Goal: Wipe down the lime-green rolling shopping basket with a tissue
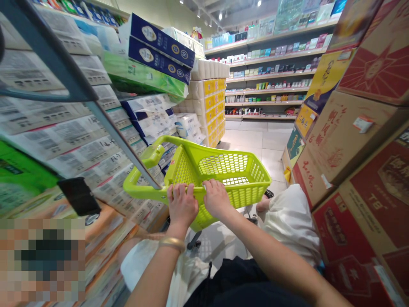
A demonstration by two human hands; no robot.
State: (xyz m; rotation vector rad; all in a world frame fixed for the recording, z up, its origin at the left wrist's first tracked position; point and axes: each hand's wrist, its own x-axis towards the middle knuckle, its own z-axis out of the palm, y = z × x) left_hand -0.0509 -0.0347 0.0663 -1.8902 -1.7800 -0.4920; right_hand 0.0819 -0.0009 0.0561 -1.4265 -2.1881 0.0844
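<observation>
In the head view a lime-green plastic shopping cart with holed basket walls stands before me, turned sideways, and no goods show inside its basket. My left hand, with a gold-coloured bangle on the wrist, has its fingers curled over the near rim. Just right of it, my right hand grips the same rim, its fingertips on the inner side. A grey metal pole slants down from the upper left to the cart's frame near my left hand; its lower end is partly hidden by the rim.
Stacked packs of tissue paper line the left side. Cardboard cartons are piled on the right. Shelves of small boxed goods stand across the far end, past a tiled floor. A black phone-like slab is at lower left.
</observation>
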